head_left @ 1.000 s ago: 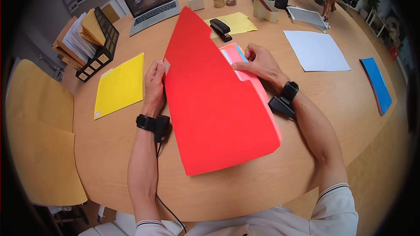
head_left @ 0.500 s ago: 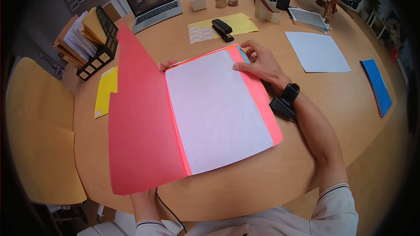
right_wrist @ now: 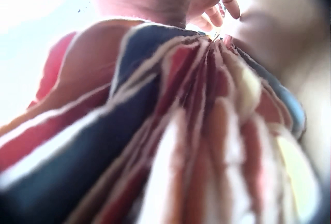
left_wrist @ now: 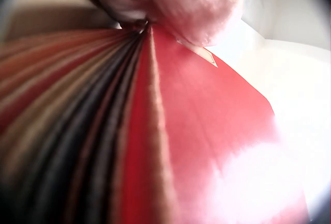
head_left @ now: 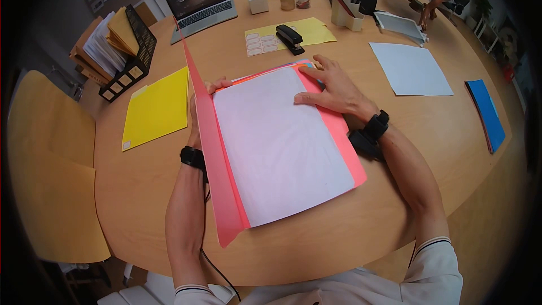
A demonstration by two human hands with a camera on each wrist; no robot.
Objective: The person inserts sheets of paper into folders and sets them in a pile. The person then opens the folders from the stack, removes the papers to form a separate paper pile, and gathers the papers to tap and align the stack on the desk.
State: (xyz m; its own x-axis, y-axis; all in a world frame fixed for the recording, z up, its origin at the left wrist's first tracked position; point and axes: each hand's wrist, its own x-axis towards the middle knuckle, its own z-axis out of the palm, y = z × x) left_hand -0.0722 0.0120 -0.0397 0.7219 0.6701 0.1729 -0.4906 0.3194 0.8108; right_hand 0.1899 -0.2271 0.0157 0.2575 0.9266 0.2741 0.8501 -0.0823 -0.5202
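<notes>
A: Your left hand (head_left: 204, 97) grips the folder's (head_left: 341, 135) cover (head_left: 199, 107), holding it upright on the table (head_left: 141, 192).

B: And your right hand (head_left: 333, 87) lies flat, fingers straight, on the sheet (head_left: 276, 147) inside.

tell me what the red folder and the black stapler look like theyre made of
Red folder: thin card, matte; its cover stands nearly upright yet bows slightly. Black stapler: probably plastic over metal, glossy, since highlights show along its top; the view is too small to be sure.
</notes>
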